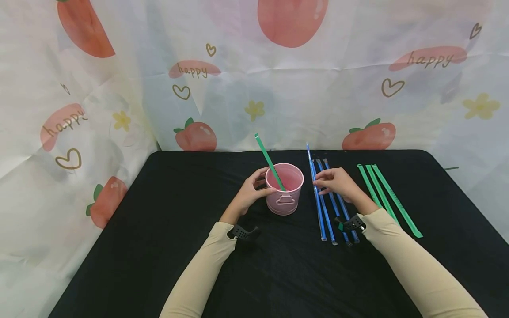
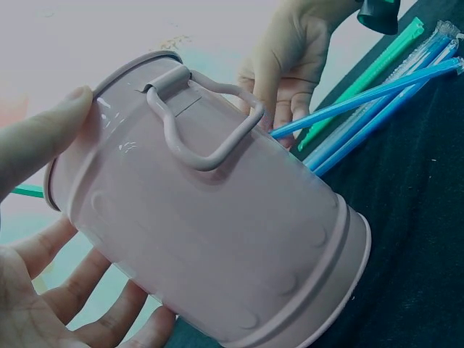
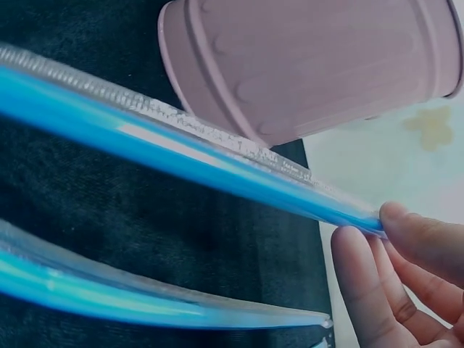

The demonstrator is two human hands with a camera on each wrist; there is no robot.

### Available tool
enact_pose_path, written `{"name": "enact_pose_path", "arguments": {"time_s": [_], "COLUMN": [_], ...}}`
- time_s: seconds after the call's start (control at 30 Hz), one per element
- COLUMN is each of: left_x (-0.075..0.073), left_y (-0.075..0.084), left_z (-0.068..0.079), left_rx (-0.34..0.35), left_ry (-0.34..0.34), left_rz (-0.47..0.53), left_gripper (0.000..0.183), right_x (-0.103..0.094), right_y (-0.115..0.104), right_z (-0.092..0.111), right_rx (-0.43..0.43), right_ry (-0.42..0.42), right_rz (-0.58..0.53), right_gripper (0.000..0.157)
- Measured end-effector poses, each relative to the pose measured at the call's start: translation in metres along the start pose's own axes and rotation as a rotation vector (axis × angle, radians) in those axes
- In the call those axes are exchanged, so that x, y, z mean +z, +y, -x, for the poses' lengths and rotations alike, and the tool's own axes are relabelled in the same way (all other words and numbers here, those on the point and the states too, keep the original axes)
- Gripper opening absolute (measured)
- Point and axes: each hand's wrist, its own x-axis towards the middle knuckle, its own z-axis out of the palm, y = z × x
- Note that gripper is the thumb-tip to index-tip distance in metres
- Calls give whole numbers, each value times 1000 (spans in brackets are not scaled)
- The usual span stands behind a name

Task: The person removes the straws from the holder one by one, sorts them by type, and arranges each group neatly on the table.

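Note:
A small pink metal bucket (image 1: 283, 205) with a side handle stands upright on the table. My left hand (image 1: 250, 193) holds it from the left, thumb near the rim and fingers around the far side. One green wrapped straw (image 1: 267, 157) leans inside the bucket, its lower end hidden. To the right of the bucket, my right hand (image 1: 338, 182) pinches a blue straw (image 3: 217, 170) in clear wrapping between thumb and fingers, near its far end. Several more blue wrapped straws (image 1: 328, 221) lie beneath and beside that hand.
Several green wrapped straws (image 1: 391, 194) lie at the right, partly behind the right forearm. Black cloth (image 1: 179, 221) covers the table. A printed fabric backdrop (image 1: 310, 101) hangs behind its far edge and along the left side.

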Motion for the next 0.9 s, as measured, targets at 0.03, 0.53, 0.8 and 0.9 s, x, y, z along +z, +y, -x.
{"name": "enact_pose_path", "arguments": {"time_s": [0.03,0.53,0.8,0.9], "left_x": [0,1,1,1], "left_y": [4,-3,-3,-2], "left_z": [2,-2,-1,-1], "left_rx": [-1,-16,-9,-3], "left_ry": [-5,17,8,5], "left_rz": [0,-1,11,7], "left_gripper": [62,62,62,62], "right_x": [0,3,6,6], "right_y": [1,6,12,13], "right_z": [0,-4,-7,-7], "right_rx": [3,65,94,109], "right_ry": [-2,-29,-25,-11], "right_rz": [2,61,60,69], "right_gripper": [30,30,31,32]}}
